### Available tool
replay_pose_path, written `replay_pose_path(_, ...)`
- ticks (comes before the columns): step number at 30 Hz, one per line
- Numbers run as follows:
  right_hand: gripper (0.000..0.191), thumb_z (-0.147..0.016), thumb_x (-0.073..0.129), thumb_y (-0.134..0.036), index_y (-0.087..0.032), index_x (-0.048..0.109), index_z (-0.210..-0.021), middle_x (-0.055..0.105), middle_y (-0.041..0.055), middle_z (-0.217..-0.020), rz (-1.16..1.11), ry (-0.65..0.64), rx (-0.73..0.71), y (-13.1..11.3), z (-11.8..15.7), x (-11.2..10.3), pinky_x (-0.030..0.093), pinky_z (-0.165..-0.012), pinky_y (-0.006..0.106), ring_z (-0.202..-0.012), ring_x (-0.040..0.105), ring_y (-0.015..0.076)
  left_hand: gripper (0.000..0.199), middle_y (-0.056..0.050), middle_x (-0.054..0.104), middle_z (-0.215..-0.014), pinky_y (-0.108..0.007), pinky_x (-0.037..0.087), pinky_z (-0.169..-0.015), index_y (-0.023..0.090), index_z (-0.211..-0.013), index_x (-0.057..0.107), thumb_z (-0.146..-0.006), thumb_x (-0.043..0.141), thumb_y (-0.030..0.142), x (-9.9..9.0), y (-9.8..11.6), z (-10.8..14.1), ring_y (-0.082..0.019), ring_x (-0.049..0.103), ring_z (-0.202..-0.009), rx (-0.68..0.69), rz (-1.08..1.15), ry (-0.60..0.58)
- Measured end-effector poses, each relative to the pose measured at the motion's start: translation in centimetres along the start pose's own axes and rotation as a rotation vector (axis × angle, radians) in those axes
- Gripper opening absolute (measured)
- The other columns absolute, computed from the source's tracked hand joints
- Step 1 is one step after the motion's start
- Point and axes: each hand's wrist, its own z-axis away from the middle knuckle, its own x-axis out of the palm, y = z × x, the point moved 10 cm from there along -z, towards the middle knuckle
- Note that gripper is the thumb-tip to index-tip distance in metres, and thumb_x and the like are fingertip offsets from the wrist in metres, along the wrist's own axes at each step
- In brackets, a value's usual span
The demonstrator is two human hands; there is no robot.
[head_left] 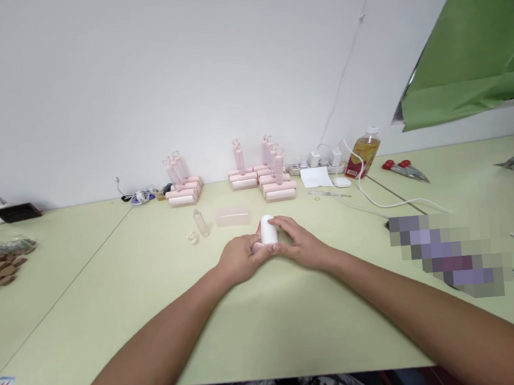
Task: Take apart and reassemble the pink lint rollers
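Observation:
Both hands are closed around a lint roller head in the middle of the table, a white roll (268,230) set upright against a pink part. My left hand (241,258) grips its left side, thumb low near the base. My right hand (303,245) holds the other side, its index finger near the top of the roll and its thumb meeting the left one. The fingers hide much of the pink part. Left of the hands stands a translucent pink handle tube (201,223), with a small pink loop cap (192,238) beside it. A translucent pink cover (233,216) lies just behind.
Several pink lint rollers (280,190) stand in groups along the wall. Farther right are white paper (317,177), chargers with cables, a drink bottle (364,153) and red-handled tools (404,169). A pixelated object (444,255) lies near my right forearm. Brown pieces (3,275) lie far left.

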Motion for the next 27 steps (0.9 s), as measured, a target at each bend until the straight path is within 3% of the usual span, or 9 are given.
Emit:
replay_pose_path(3,0.074,-0.085,0.055,-0.06,-0.028,0.031,-0.146,0.018,0.0121,-0.156,-0.009,-0.052,0.0,-0.5,0.4,0.4,0.026,-0.114,0.051,-0.144,0.019,0.0314,0.049,0.004,0.046,-0.059,-0.025,0.026,-0.052,0.018,-0.064,0.043,-0.087,0.042,0.062,0.2,0.5,0.1,-0.011,0.04,-0.056,0.026,0.104,-0.003)
replay_pose_path(6,0.073,-0.082,0.06,-0.06,-0.026,0.037,-0.142,0.01,0.0129,-0.158,-0.023,-0.066,-0.044,-1.4,0.7,0.4,0.027,-0.112,0.052,-0.144,0.017,0.0331,0.048,0.004,0.041,-0.057,-0.024,0.024,-0.051,0.018,-0.063,0.041,-0.088,0.041,0.06,0.7,0.7,0.2,-0.011,0.036,-0.055,0.033,0.193,-0.027)
replay_pose_path(11,0.058,-0.078,0.063,-0.06,-0.023,0.053,-0.121,0.028,0.0159,-0.15,-0.009,-0.029,-0.133,-2.8,0.6,-0.2,0.032,-0.107,0.053,-0.14,0.025,0.0348,0.05,0.004,0.037,-0.057,-0.025,0.023,-0.051,0.018,-0.062,0.038,-0.089,0.038,0.06,1.4,1.1,0.4,-0.011,0.033,-0.054,0.028,0.263,-0.067)
replay_pose_path(18,0.049,-0.079,0.061,-0.06,-0.024,0.056,-0.111,0.053,0.0123,-0.123,0.095,0.076,-0.12,-3.0,0.3,-1.2,0.039,-0.099,0.05,-0.118,0.045,0.032,0.037,0.001,0.062,-0.071,-0.026,0.035,-0.058,0.02,-0.083,0.047,-0.092,0.038,0.055,1.0,1.0,0.7,-0.015,0.052,-0.063,-0.005,0.269,-0.033)
replay_pose_path(22,0.042,-0.079,0.062,-0.058,-0.023,0.056,-0.102,0.057,0.0099,-0.105,0.15,0.108,-0.092,-3.2,0.1,-1.5,0.043,-0.091,0.046,-0.103,0.049,0.0289,0.03,0.001,0.064,-0.072,-0.027,0.035,-0.059,0.021,-0.084,0.044,-0.093,0.04,0.049,1.2,0.9,0.7,-0.017,0.055,-0.065,-0.005,0.233,-0.043)
replay_pose_path(27,0.039,-0.081,0.059,-0.057,-0.023,0.056,-0.1,0.056,0.0091,-0.103,0.167,0.116,-0.092,-3.3,0.1,-1.6,0.044,-0.087,0.044,-0.1,0.049,0.0277,0.031,0.001,0.059,-0.072,-0.026,0.033,-0.056,0.02,-0.078,0.045,-0.091,0.043,0.048,1.1,0.5,0.4,-0.015,0.05,-0.062,-0.014,0.186,-0.016)
